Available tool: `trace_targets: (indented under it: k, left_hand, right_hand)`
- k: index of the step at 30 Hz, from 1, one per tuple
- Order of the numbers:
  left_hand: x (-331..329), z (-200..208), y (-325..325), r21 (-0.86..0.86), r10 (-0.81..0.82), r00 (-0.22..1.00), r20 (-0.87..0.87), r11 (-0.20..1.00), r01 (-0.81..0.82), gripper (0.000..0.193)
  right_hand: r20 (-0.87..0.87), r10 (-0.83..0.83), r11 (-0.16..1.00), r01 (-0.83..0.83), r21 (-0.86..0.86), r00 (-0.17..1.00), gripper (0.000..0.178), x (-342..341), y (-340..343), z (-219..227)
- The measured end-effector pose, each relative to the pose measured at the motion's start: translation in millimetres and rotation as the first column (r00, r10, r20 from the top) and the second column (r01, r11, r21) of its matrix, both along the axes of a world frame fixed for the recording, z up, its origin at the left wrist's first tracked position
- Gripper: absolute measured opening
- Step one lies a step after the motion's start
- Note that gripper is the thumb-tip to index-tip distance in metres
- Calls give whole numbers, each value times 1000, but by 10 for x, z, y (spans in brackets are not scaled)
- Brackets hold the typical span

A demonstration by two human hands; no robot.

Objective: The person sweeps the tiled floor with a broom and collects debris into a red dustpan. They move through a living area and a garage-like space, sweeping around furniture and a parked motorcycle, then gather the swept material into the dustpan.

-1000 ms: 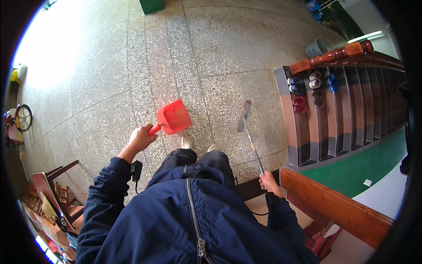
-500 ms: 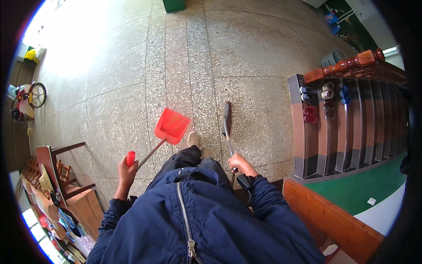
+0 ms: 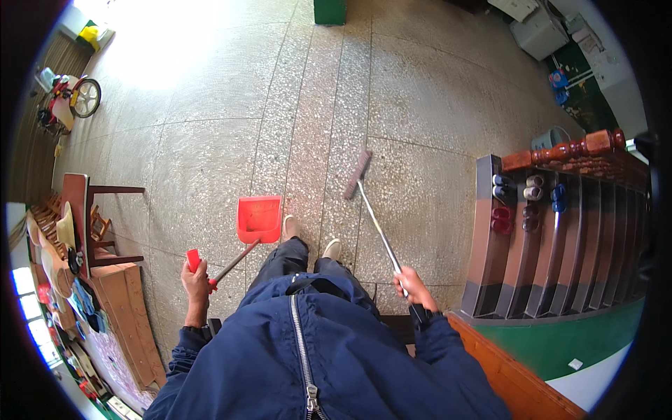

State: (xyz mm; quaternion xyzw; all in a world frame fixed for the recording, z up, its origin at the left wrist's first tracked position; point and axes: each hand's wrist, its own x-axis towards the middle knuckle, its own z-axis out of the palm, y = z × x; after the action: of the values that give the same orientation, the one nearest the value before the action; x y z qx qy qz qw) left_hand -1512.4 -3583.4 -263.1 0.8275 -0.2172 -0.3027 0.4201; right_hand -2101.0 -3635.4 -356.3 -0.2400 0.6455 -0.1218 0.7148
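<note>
My left hand (image 3: 196,280) is closed around the handle of a long-handled red dustpan (image 3: 260,220). The top of its red grip pokes out above my fingers, and the pan lies on the speckled floor just left of my feet. In my right hand (image 3: 414,287) is the pale metal handle of a broom (image 3: 380,227). Its narrow, dark reddish-brown head (image 3: 358,175) rests on the floor ahead of my right foot, slanted and apart from the dustpan. Whether anything lies in the pan I cannot tell.
Tiled steps (image 3: 483,245) with several pairs of shoes rise at the right beside a wooden banister (image 3: 560,152). A wooden bench (image 3: 504,364) stands close behind my right arm. At left are a dark table (image 3: 82,224), a cardboard box (image 3: 126,315) and a red motorbike (image 3: 66,105).
The broom head has turned and swung slightly left, and my right hand has moved right and lower. The dustpan has turned and shifted a little left. My feet have stepped apart.
</note>
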Motion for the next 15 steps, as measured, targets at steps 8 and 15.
trace_targets:
  k: [8,15]
  left_hand:
    - [299,2,88,-69,258,943,-208,958,-277,13]
    - [870,128,29,-99,256,926,-278,951,-293,21]
  right_hand:
    - [-343,13,981,55,188,939,13,-416,1183,-64]
    - [-301,-50,845,201,496,952,17,-636,1263,-1364]
